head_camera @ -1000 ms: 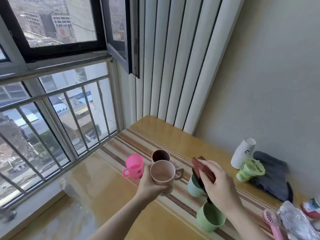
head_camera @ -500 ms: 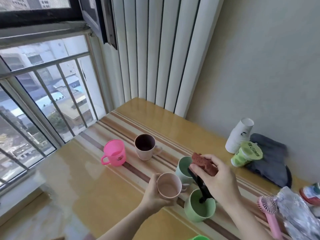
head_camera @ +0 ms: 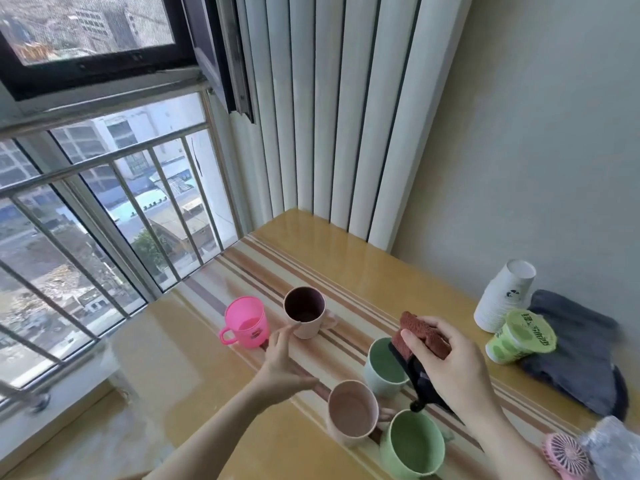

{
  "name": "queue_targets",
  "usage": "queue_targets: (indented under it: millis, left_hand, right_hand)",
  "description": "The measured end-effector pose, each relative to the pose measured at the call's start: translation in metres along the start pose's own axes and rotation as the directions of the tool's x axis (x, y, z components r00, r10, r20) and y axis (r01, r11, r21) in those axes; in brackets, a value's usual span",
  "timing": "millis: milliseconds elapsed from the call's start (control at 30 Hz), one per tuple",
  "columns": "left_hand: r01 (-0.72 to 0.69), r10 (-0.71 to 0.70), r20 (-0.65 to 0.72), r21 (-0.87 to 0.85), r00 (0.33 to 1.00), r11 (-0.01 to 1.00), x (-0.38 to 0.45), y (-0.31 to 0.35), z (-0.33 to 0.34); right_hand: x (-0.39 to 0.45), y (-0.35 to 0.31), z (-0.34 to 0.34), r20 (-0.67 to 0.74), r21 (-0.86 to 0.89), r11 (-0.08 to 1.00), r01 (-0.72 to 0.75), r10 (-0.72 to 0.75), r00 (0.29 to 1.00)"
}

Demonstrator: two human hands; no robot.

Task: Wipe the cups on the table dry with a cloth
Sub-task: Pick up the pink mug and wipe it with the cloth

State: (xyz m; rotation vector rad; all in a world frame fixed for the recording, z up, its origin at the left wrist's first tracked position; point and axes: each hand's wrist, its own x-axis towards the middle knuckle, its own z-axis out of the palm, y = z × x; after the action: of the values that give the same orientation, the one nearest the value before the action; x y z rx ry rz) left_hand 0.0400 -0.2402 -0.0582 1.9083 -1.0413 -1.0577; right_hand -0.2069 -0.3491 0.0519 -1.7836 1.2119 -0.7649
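Observation:
Several cups stand on the striped wooden table (head_camera: 346, 244). A bright pink cup (head_camera: 246, 326) and a beige cup with a dark inside (head_camera: 306, 312) are farther back. A pale pink cup (head_camera: 352, 413), a pale green cup (head_camera: 382, 365) and a brighter green cup (head_camera: 412, 445) stand nearer. My left hand (head_camera: 282, 362) is open, its fingertips reaching just short of the beige dark-inside cup, holding nothing. My right hand (head_camera: 450, 365) grips a reddish-brown and black cloth (head_camera: 420, 332) above the two green cups.
At the right stand a stack of white paper cups (head_camera: 504, 295), a lime-green lidded cup (head_camera: 521, 336) and a dark grey cloth (head_camera: 581, 344). A pink hand fan (head_camera: 564, 455) and a plastic bag (head_camera: 613, 448) lie near the right edge. A railed window borders the table's left.
My left hand has set the pale pink cup down on the table beside the green cups, let go of it and moved towards the beige dark-inside cup. My right hand keeps holding the cloth.

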Motion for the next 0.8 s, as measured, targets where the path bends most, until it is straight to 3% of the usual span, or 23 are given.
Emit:
queue_targets:
  millis: [100, 233, 367, 567, 800]
  left_hand:
    - [-0.044, 0.037, -0.276, -0.021, 0.96, 0.999, 0.034, 0.008, -0.014]
    - [-0.023, 0.008, -0.371, -0.035, 0.929, 0.999, 0.074, 0.01, 0.001]
    - [0.018, -0.043, -0.367, -0.071, 0.929, 0.997, 0.1, 0.004, 0.012]
    - [-0.04, 0.013, -0.351, -0.069, 0.936, 0.997, 0.102, 0.008, 0.004]
    - [-0.258, 0.205, -0.29, -0.158, 0.935, 0.953, 0.035, 0.102, -0.069]
  right_hand:
    - [0.009, 0.006, 0.011, 0.003, -0.002, 1.0, -0.012, 0.012, 1.0]
    - [0.016, 0.017, 0.023, 0.0, -0.023, 0.998, -0.054, 0.054, 0.999]
    - [0.018, 0.018, 0.027, -0.026, -0.027, 0.998, -0.063, 0.062, 0.998]
    - [0.014, 0.015, 0.029, -0.107, -0.008, 0.994, -0.107, 0.106, 0.989]
    - [0.02, -0.074, 0.02, -0.273, 0.171, 0.985, -0.013, 0.06, 0.96]
